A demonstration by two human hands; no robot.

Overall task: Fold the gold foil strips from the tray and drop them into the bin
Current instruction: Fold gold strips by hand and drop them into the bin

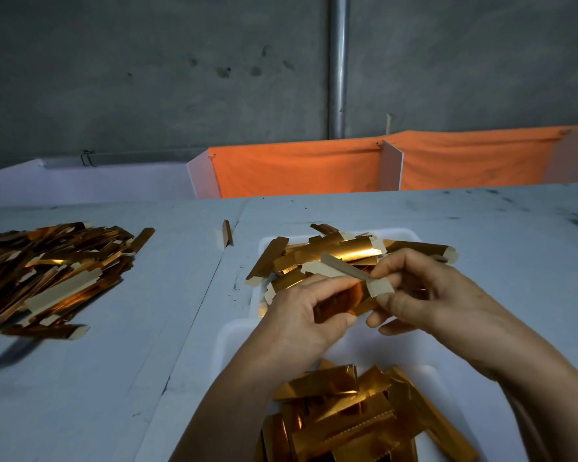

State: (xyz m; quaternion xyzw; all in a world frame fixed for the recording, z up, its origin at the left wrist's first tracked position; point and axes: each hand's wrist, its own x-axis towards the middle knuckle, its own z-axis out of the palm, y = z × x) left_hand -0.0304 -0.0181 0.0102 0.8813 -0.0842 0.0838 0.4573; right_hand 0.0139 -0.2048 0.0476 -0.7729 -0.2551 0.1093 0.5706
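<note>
Both hands are working one gold foil strip above the white tray: my left hand is curling around its gold body while my right hand is pinching its pale end flap. Unfolded strips are lying in the tray at twelve o'clock, folded pieces are filling the bin at six o'clock, and a loose heap is sitting on the tabletop at nine o'clock.
</note>
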